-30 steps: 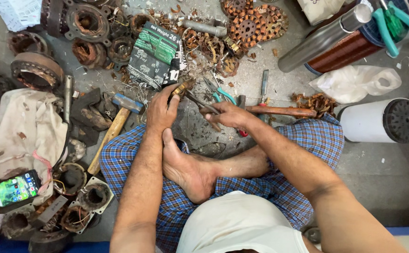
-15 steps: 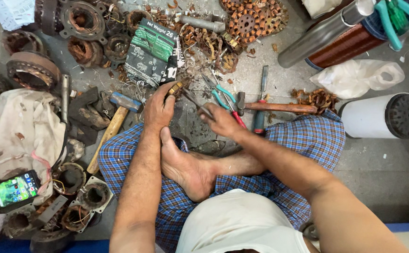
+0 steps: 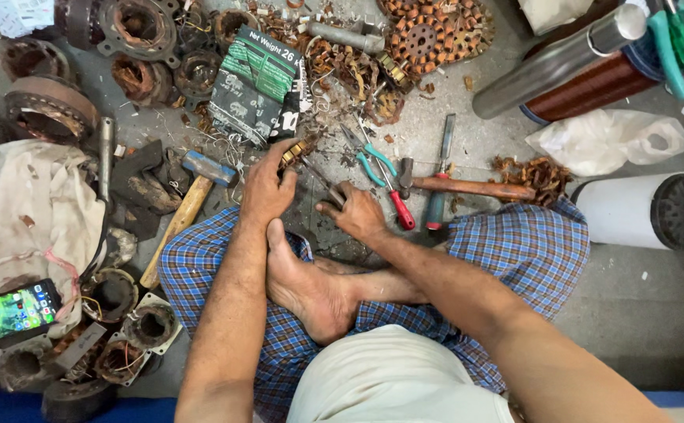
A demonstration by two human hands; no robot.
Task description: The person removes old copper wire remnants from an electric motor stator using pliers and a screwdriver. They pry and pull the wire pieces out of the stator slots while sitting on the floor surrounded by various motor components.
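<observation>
Left hand (image 3: 267,188) grip closed round a brass part (image 3: 293,153), right hand (image 3: 355,211) grip pinching a thin tool (image 3: 322,182), tip hard to make out

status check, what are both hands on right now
Left hand closed on small brass-coloured part. Right hand on thin metal tool beside it. Pliers, hammer close by.

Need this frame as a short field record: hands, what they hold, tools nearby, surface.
left hand: gripping a small brass-coloured part, partly hidden
right hand: on a thin dark tool, tip toward the part
hammer: on floor, left of the left hand
green-handled pliers: on floor, beyond the right hand
red-handled screwdriver: beside the pliers
phone: screen lit, far left
floor: grey concrete, copper scraps scattered
</observation>
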